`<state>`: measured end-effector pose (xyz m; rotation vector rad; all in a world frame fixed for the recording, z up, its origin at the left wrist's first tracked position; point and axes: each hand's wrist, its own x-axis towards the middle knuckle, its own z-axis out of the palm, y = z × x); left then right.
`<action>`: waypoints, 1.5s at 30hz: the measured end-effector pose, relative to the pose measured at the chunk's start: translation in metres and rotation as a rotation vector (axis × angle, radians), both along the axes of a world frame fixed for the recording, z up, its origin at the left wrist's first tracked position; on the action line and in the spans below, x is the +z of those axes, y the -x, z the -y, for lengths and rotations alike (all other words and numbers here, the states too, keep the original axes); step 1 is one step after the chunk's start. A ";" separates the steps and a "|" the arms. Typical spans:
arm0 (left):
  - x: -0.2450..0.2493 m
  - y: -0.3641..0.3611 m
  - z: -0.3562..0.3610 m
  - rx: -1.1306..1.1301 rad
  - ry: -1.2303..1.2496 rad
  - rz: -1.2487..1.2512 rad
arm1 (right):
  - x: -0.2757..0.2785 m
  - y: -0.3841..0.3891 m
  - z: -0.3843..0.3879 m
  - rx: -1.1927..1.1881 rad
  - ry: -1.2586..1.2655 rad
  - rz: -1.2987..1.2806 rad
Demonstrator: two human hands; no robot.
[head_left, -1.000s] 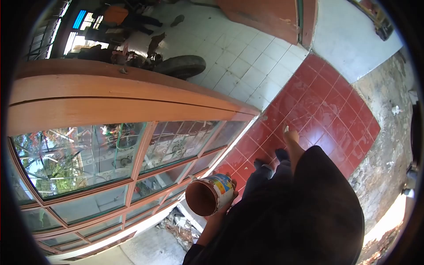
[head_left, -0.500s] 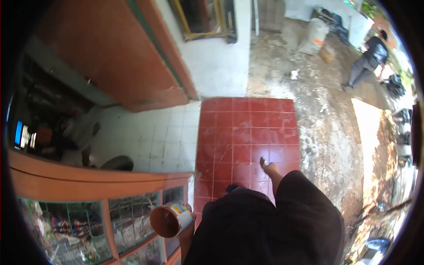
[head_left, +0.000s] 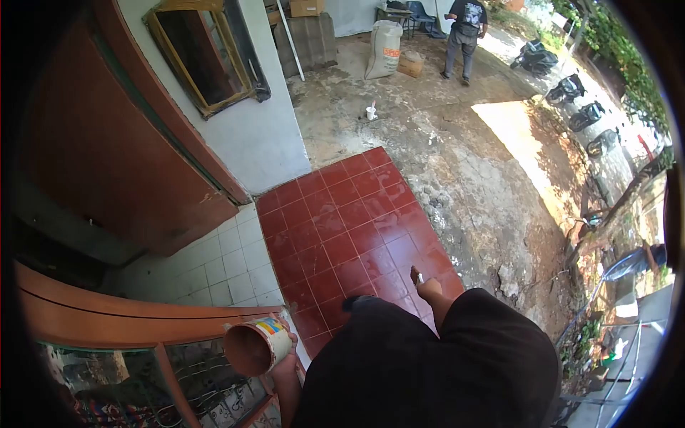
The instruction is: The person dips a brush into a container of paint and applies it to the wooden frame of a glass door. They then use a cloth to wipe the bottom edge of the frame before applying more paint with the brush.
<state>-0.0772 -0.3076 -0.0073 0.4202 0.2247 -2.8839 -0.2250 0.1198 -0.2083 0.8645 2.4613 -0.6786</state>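
Observation:
My left hand [head_left: 290,351] is closed around the side of an open can [head_left: 258,345] at the lower left. The can is tilted so its mouth faces me. Inside, it is reddish-brown; its outside is pale with a coloured label and smears. An orange-brown window frame [head_left: 114,317] lies just beyond the can. No part of my right hand shows. Below me are my dark clothing [head_left: 421,364] and one bare lower leg [head_left: 437,298], its foot on the red tiles [head_left: 335,228].
White floor tiles [head_left: 232,260] lead to a brown door [head_left: 121,143]. Outside on rough concrete are a small white cup [head_left: 371,113], a sack [head_left: 385,50], a cardboard box [head_left: 410,65] and a person [head_left: 467,36] in dark clothes. Motorbikes [head_left: 535,58] stand at the right.
My view has turned right and lifted, bringing more of the yard into sight. The person outside now stands nearer the upper middle. The can stays in my left hand.

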 end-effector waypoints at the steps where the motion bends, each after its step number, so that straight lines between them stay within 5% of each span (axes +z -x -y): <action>1: -0.010 -0.014 0.007 -0.019 -0.016 -0.015 | 0.002 -0.024 0.001 0.085 -0.035 -0.010; 6: -0.025 -0.035 -0.017 -0.100 -0.074 0.022 | 0.026 -0.051 -0.016 0.038 -0.014 -0.266; 13: -0.055 -0.032 -0.032 -0.386 -0.152 0.109 | 0.043 -0.073 -0.030 -0.430 0.114 -0.738; 15: -0.042 -0.017 -0.038 -0.460 -0.136 0.106 | 0.095 -0.083 -0.021 -0.606 0.384 -0.776; 19: -0.046 0.032 -0.056 -0.604 -0.033 0.069 | 0.145 -0.089 -0.034 -0.679 0.424 -0.941; 24: -0.025 0.087 -0.101 -0.773 0.074 0.007 | 0.233 -0.086 -0.052 -0.600 0.466 -1.320; 33: 0.021 0.132 -0.206 -0.961 0.090 -0.110 | 0.288 -0.061 -0.098 -0.670 0.884 -1.284; 45: 0.041 0.177 -0.256 -1.132 0.168 -0.069 | 0.332 -0.098 -0.115 -0.436 0.717 -1.453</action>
